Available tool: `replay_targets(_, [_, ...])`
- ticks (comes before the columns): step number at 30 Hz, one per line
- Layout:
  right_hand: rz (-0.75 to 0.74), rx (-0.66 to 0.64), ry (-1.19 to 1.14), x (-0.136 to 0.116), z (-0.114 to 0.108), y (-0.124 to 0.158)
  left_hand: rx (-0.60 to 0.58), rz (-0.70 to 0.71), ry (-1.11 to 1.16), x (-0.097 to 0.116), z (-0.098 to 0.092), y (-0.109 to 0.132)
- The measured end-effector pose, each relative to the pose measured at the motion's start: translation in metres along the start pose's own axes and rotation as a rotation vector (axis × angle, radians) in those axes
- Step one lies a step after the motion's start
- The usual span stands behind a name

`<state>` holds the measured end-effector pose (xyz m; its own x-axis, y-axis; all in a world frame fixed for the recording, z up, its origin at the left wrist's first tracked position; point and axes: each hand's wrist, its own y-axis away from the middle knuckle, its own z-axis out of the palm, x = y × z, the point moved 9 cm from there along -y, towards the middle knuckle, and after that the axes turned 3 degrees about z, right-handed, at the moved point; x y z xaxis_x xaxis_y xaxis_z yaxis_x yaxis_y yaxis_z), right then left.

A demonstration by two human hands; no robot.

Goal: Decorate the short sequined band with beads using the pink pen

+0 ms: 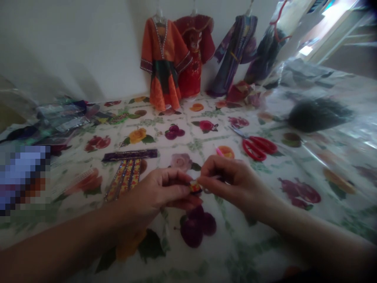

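My left hand (pixel 173 190) is closed on a small piece of patterned ribbon (pixel 194 186), yellow and red with a dark edge, pinched between thumb and fingers. My right hand (pixel 226 177) is closed in a pinch right at the ribbon's upper corner. Whatever sits between its fingertips is too small and blurred to name. Left of my hands, strips of yellow-and-red patterned trim (pixel 125 177) lie side by side below a dark purple band (pixel 129 155). Beyond my right hand lie red-handled scissors (pixel 257 147) and a small pink item (pixel 219 152).
Several doll-sized garments stand by the wall, among them an orange dress (pixel 163 59), a red one (pixel 191 74) and a purple robe (pixel 235 55). Plastic packets (pixel 63 116) are heaped at left. A dark bundle (pixel 319 112) lies at right on the fruit-print tablecloth (pixel 188 147).
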<state>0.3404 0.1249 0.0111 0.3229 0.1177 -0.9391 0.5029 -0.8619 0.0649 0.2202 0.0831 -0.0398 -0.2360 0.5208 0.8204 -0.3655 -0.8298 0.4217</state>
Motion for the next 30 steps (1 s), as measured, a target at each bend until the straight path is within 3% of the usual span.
replay_targets(30, [-0.007, 0.021, -0.012, -0.0034, 0.0005, -0.0011, 0.041, -0.008, 0.039, 0.0018, 0.0005, 0.0009])
